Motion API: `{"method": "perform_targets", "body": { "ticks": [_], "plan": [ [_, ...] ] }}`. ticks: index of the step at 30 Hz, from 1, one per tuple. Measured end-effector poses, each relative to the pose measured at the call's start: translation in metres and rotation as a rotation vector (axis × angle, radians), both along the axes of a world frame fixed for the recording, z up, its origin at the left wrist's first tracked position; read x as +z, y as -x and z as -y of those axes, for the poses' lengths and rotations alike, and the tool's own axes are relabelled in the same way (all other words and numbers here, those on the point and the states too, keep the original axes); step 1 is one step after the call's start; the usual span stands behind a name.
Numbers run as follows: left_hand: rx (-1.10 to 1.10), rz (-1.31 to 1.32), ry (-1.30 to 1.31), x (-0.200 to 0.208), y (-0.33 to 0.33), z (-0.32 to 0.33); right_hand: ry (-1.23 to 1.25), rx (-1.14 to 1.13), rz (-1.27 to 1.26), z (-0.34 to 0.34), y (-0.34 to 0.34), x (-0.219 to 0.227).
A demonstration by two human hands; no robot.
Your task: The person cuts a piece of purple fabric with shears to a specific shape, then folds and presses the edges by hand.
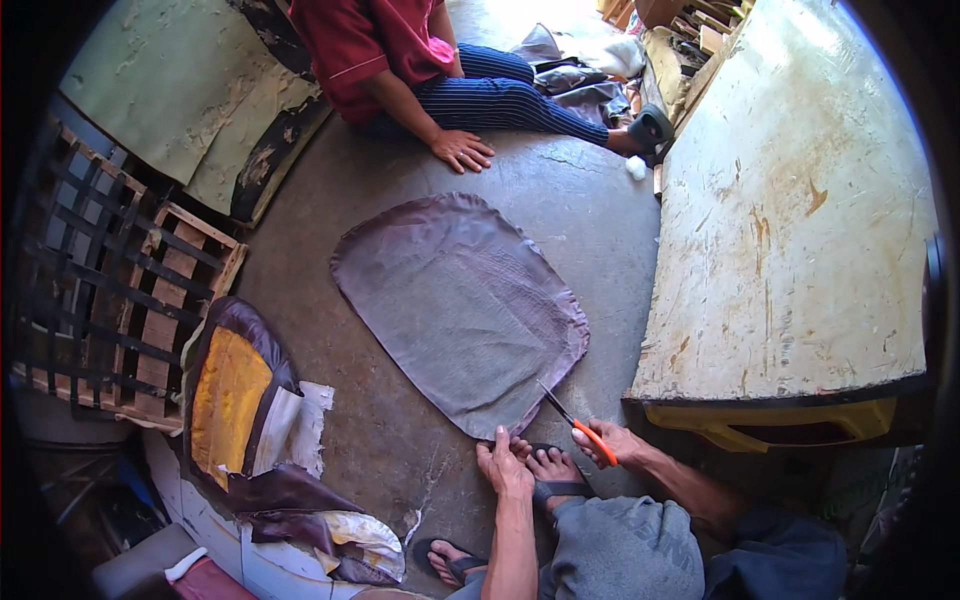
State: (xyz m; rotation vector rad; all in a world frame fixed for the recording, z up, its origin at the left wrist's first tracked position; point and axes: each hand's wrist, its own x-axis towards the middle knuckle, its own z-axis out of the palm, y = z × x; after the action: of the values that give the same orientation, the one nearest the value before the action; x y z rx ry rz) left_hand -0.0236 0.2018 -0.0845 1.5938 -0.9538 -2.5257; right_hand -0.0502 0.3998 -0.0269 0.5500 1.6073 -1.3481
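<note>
A large rounded piece of purple-brown leather-like cover (450,300) lies spread on the floor in front of me, its grey, fabric-like side facing up and its rim puckered. My left hand (506,466) pinches the near edge of this cover between thumb and fingers. In my right hand (618,442) is a pair of scissors (594,440) with orange handles. Their dark blades point forward and left, with the tips over the cover's near right part. Whether the blades are parted is too small to tell.
Across the floor (570,215) sits another person (370,60), one hand resting on the ground. A pale worn board (790,220) stands at right. At left are a wooden frame with black straps (150,300) and a yellow-and-brown padded piece (235,390) with torn scraps.
</note>
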Motion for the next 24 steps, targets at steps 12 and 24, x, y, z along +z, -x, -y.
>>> {"method": "perform_targets", "body": {
  "ticks": [12,24],
  "plan": [
    [0.067,0.045,-0.236,-0.026,-0.006,0.012,0.092,-0.014,0.085,-0.010,-0.016,-0.008],
    [-0.104,0.092,0.106,0.002,0.004,0.004,0.096,-0.123,0.052,0.005,0.002,0.005]
  ]
}}
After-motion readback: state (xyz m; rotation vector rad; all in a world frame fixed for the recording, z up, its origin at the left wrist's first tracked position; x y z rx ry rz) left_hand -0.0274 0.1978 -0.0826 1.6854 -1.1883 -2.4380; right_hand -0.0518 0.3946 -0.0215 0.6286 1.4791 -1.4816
